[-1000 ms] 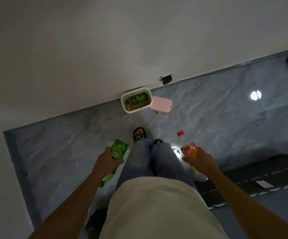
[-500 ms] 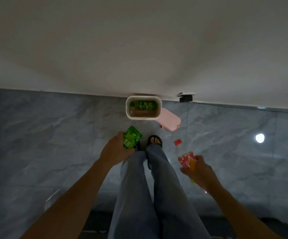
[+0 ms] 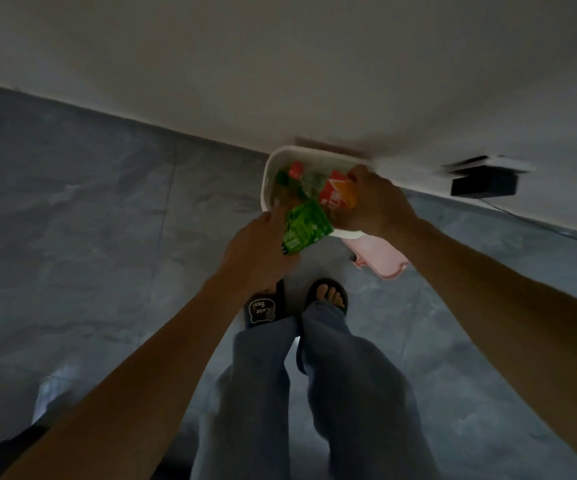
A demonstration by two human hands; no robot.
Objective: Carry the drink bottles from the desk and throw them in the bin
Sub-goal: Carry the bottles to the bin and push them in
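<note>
A white open bin (image 3: 273, 164) stands on the floor against the wall. My left hand (image 3: 256, 251) grips a green-labelled bottle (image 3: 304, 226), its neck pointing into the bin over the near rim. My right hand (image 3: 373, 206) grips a red-and-orange-labelled bottle (image 3: 337, 194) with a red cap, held inside the bin's mouth. Other contents lie beneath them, blurred and dim.
A pink lid (image 3: 380, 261) lies on the grey tiled floor just right of the bin. A black plug in a wall socket (image 3: 484, 181) sits to the right, with a cord running along the wall base. My feet in black slippers (image 3: 263, 308) stand close to the bin.
I have stepped up to the bin. Both hands have moved forward and inward, bringing the two bottles from beside my legs to over and into the bin's mouth.
</note>
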